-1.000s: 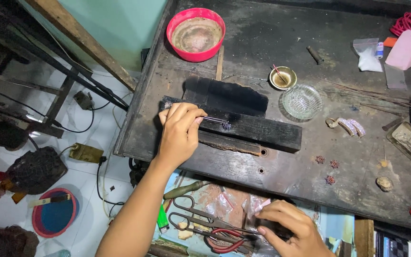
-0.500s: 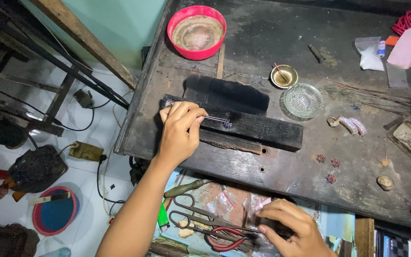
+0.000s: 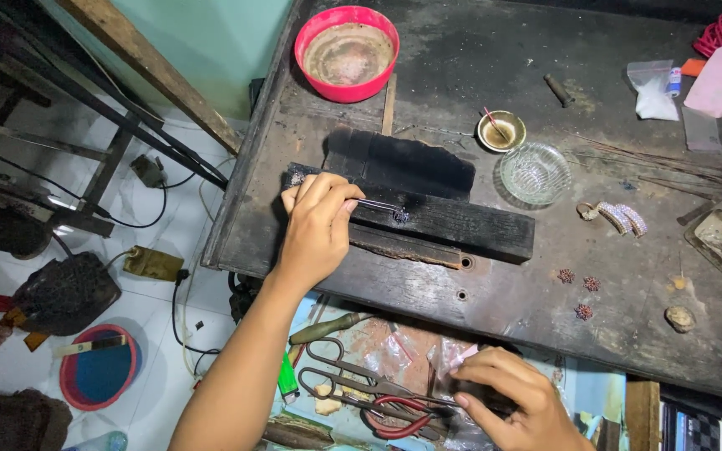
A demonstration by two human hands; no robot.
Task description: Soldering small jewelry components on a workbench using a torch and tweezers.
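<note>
I'm looking down on a dark, scorched wooden workbench (image 3: 503,50) filling the upper right of frame. Pale green wall (image 3: 211,42) at top centre-left, w/ a wood plank (image 3: 152,75) leaning across it. White tiled floor (image 3: 169,242) on the left, black cables (image 3: 160,209) trailing over it. Even, soft light, no hard shadows.

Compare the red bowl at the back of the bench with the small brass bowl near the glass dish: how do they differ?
The red bowl is far larger than the brass bowl. The red bowl looks like plastic with a dusty brownish inside; the brass bowl is shiny metal. A thin red-tipped stick leans in the brass bowl; nothing like it shows in the red one. Both are round and upright on the dark workbench.
</note>
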